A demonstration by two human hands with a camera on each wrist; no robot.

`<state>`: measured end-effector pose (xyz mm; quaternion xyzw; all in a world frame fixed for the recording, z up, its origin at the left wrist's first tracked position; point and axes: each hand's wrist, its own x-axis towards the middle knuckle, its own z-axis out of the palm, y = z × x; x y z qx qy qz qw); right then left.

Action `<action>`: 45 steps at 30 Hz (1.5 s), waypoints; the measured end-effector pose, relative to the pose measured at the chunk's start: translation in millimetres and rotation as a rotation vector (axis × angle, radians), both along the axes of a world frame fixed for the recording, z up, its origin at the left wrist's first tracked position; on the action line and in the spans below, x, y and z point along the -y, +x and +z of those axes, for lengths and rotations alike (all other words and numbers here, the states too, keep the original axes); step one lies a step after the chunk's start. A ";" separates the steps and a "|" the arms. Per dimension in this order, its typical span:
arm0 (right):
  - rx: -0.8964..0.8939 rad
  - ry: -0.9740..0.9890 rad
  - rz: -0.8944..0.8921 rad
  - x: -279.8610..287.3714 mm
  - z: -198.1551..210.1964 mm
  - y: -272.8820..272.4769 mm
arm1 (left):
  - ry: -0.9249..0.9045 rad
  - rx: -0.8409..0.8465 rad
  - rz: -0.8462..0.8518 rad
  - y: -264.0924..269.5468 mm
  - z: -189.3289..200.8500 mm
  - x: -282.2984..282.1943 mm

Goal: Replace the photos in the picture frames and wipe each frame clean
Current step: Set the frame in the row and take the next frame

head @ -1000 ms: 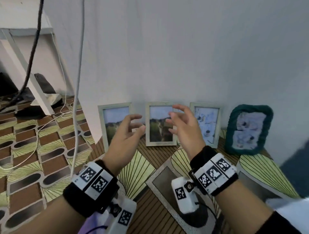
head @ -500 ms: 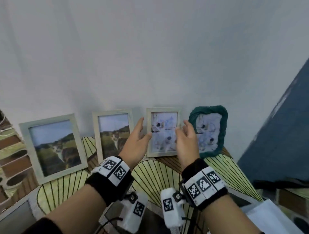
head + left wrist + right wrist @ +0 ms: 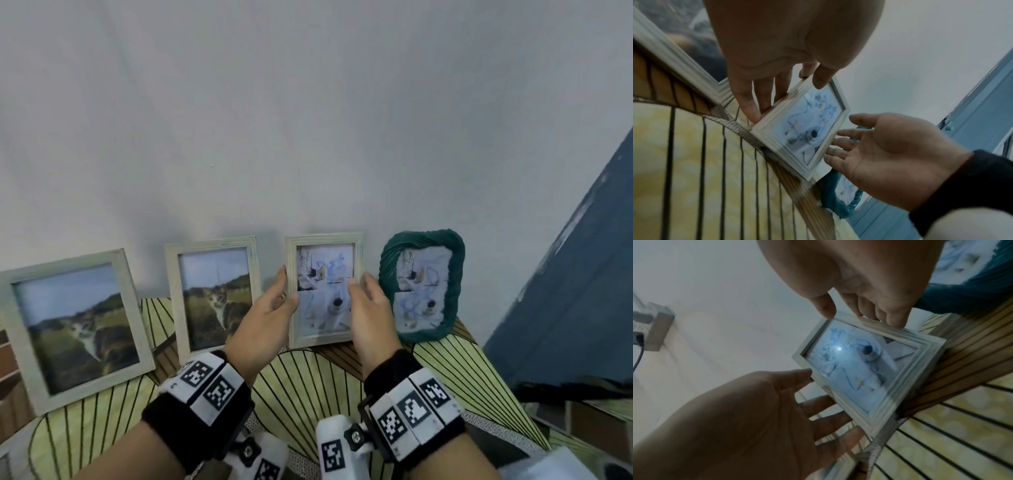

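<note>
Four picture frames stand in a row against the white wall [image 3: 308, 120] across the lower half of the head view, all upright on the patterned table [image 3: 308, 377]. The two at the left, the largest frame [image 3: 73, 390] and its neighbour [image 3: 171, 294], show a cat on a hillside; the third frame [image 3: 324, 240] and the green braided frame [image 3: 424, 240] at lower right carry pale blue-and-white collages. The left hand [image 3: 265, 323] has its straight fingers laid along the third frame's left edge with the thumb on the front, and the right hand [image 3: 371, 310] meets the opposite edge in the same way, fingers extended, not clenched; in the wrist views the fingertips touch the moulding but no firm grasp has closed. No cloth and no loose photo can be seen anywhere. Judging from this, the work looks early: the third frame is only being taken up, its back unopened, and the pictures cannot say whether any frame has been changed or wiped.
</note>
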<state>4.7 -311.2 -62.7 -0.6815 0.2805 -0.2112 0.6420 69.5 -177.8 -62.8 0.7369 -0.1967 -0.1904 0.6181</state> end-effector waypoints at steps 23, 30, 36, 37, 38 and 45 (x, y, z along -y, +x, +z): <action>0.336 -0.056 0.244 -49.7 131.7 -206.6 | -0.196 -0.073 -0.200 -156.0 132.9 -151.5; 0.346 0.038 0.386 -55.7 99.6 -266.2 | -0.212 -0.154 -0.278 -217.1 94.8 -181.3; 0.121 0.110 0.442 -61.7 58.7 -289.8 | -0.132 -0.255 -0.232 -249.7 59.5 -189.9; 0.089 0.134 0.443 -63.0 52.8 -291.6 | -0.112 -0.268 -0.228 -253.0 54.8 -190.1; 0.061 0.156 0.441 -64.0 47.3 -292.9 | -0.097 -0.286 -0.224 -255.9 50.2 -189.9; -0.118 0.247 0.432 -70.3 17.3 -290.4 | 0.014 -0.401 -0.106 -260.3 13.4 -181.6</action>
